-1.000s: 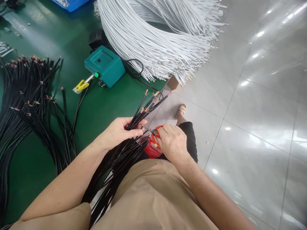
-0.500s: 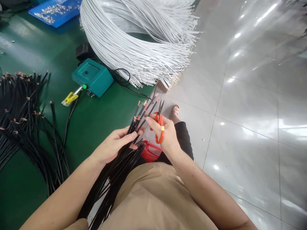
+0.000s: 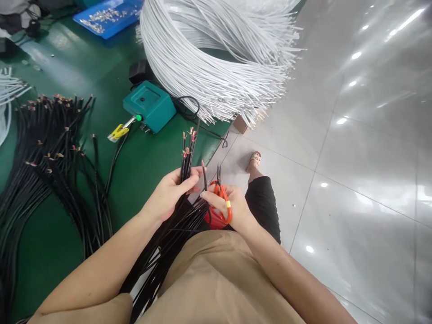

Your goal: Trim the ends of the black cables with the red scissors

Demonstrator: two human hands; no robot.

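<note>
So that tips (image 3: pixel 186 153) presumably show, black cables (image 3: pixel 186 170) are gripped in the left hand (image 3: pixel 170 191). Scissors (image 3: pixel 218 180) and one cable (image 3: pixel 204 180) are held in the right hand (image 3: pixel 236 206).

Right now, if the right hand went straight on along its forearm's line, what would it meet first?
Most likely the left hand, holding black cables, which lies up and left of the right hand in the picture. Depth is unclear from this one view, so it might pass above or below.
</note>
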